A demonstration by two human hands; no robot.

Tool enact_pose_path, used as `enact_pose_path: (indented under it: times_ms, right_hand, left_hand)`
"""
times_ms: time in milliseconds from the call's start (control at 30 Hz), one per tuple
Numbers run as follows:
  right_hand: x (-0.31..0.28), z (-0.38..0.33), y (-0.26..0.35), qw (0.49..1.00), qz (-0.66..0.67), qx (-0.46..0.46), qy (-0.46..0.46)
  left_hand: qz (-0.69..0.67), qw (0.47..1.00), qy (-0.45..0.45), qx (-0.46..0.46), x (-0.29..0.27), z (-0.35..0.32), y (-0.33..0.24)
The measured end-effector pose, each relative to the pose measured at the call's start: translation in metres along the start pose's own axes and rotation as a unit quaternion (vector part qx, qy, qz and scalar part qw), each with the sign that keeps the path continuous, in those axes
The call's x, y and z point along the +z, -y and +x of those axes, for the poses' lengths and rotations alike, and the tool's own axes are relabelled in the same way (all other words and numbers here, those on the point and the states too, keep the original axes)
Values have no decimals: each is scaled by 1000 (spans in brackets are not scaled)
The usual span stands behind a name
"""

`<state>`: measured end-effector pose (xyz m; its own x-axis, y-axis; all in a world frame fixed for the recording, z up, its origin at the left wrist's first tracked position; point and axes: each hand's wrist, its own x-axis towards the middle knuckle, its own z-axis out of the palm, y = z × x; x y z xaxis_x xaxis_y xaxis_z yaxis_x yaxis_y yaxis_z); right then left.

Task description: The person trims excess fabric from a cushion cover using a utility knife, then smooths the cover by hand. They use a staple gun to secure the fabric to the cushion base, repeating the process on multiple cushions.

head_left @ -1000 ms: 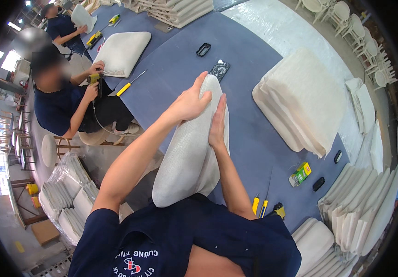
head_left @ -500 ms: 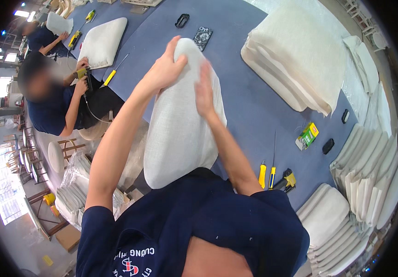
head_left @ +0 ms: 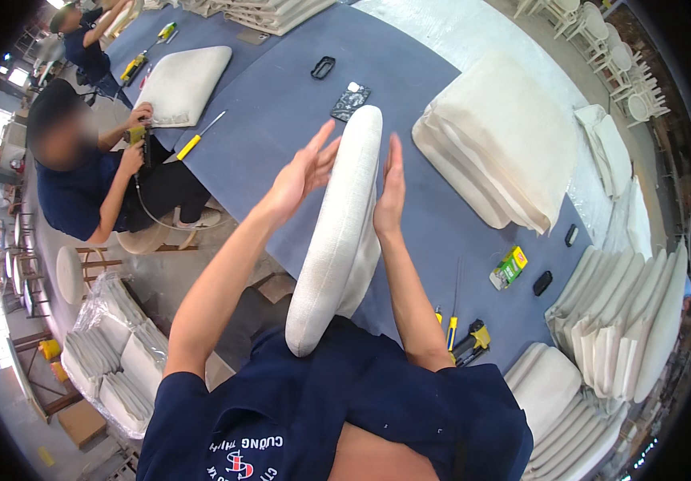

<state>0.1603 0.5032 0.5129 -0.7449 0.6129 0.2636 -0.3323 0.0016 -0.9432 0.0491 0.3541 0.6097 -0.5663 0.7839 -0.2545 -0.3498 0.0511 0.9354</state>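
Note:
A cream fabric-covered seat cushion (head_left: 336, 232) stands on edge in front of me, its rounded lower end against my shirt. My left hand (head_left: 304, 175) is beside its left face, fingers stretched out and spread. Along the other side, my right hand (head_left: 390, 188) is held flat with its fingers straight up. Neither hand's fingers wrap round the cushion; whether the palms touch it I cannot tell. Just beyond the cushion's top lies a dark patterned phone (head_left: 352, 103) on the blue-grey table (head_left: 281, 104).
Stacked cream fabric (head_left: 489, 144) lies at the right. Nearer are a green-and-yellow box (head_left: 509, 268), a black-and-yellow staple gun (head_left: 471, 343) and stacked cushions (head_left: 614, 321). At the left, a co-worker (head_left: 81, 172) holds a staple gun to another cushion (head_left: 185, 84). A yellow-handled screwdriver (head_left: 191, 146) lies between us.
The cushion has turned from showing its broad face to standing edge-on. My left hand has left its top edge and moved down; my right hand has shifted slightly right and down.

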Motion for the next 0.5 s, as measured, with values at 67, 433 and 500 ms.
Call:
enact_pose_path:
  times_ms: [67,433,500]
  right_hand:
    - [20,32,74,997,39,-67,23]
    - [55,39,46,995,-70,-59,47]
    - [50,24,10,998,-39,-8,52]
  left_hand:
    - [23,999,25,39,5,-10,26]
    - [163,983,-12,85,19,-26,8]
    - [287,956,6,65,15,-29,-10]
